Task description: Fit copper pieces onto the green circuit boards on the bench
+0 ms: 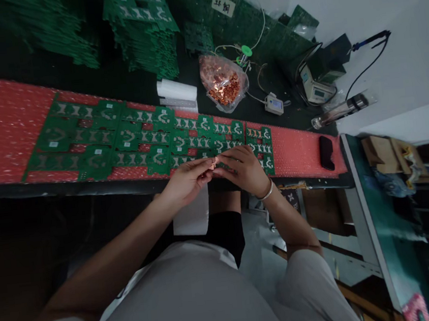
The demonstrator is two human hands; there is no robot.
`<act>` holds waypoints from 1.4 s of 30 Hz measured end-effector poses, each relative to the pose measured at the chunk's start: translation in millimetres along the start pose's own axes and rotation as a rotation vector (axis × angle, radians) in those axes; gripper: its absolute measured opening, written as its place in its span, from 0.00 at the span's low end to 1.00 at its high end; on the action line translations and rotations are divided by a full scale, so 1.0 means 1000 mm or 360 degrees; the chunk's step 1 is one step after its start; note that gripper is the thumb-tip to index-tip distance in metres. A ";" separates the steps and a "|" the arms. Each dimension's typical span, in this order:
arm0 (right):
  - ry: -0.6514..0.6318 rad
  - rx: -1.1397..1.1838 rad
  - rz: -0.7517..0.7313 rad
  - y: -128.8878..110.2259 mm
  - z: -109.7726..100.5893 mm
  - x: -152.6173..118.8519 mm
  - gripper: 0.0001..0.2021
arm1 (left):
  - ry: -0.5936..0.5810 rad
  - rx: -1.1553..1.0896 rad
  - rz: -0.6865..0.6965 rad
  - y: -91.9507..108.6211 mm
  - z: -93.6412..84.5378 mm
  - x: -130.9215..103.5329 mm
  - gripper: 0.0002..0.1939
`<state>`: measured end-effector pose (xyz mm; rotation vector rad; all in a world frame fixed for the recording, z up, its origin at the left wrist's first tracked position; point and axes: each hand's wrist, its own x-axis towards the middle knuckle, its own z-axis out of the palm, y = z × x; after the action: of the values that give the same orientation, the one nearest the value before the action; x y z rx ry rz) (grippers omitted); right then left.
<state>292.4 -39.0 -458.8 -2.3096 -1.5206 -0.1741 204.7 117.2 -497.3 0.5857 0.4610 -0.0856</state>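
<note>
My left hand [189, 181] and my right hand [243, 167] meet above the near edge of the bench. Between their fingertips is a small copper piece [212, 166]. The left fingers are closed on it, and the right thumb and fingers pinch at its other side. Just beyond my hands, green circuit boards [191, 142] lie in a row on pink bubble wrap [293, 144]. A few copper-coloured pieces sit on the boards at the right end. Farther back, a clear plastic bag [225, 82] holds many loose copper pieces.
Tall stacks of green boards [143, 35] stand at the back left. A white roll [177, 90] lies behind the row. Toward the right are a small device with a screen [274, 104], a solder spool [245, 55], a soldering station [318, 88], a clear bottle [341, 110] and a black phone [326, 152].
</note>
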 end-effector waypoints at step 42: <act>-0.0181 -0.0118 0.0099 0.122 0.040 0.051 0.12 | 0.0090 0.0032 0.0074 0.006 -0.006 -0.003 0.13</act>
<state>420.1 -23.6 -509.0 -2.4595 -1.5176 -0.0853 201.2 125.0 -497.5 0.6194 0.5014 -0.0293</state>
